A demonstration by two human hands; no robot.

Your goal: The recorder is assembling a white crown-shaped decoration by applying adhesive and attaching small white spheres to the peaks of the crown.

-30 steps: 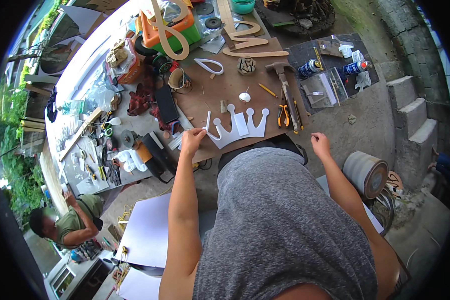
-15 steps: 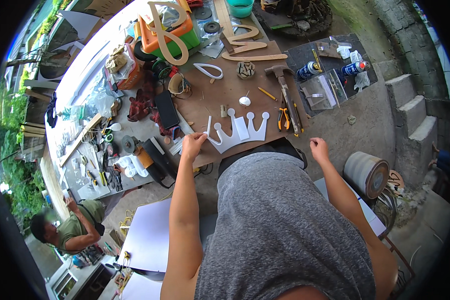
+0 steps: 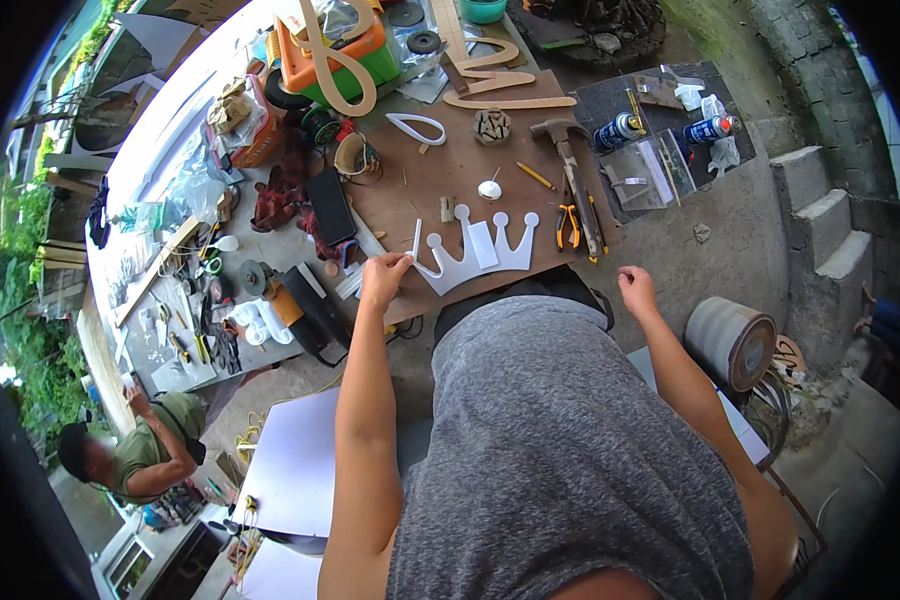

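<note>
A white crown-shaped cutout lies flat on a brown board. My left hand pinches the crown's left edge, where a thin white strip sticks up. My right hand hovers off the board's right corner, fingers loosely curled and holding nothing. Pliers with orange handles and a hammer lie just right of the crown. A small white round piece sits above it.
Curved wooden cutouts, an orange box, two spray cans, a black device and many tools crowd the table. A roll stands at right by concrete steps. Another person crouches at lower left beside white sheets.
My left hand has shifted slightly right along the crown's left edge. The view has drifted a little; the crouching person now sits lower in it.
</note>
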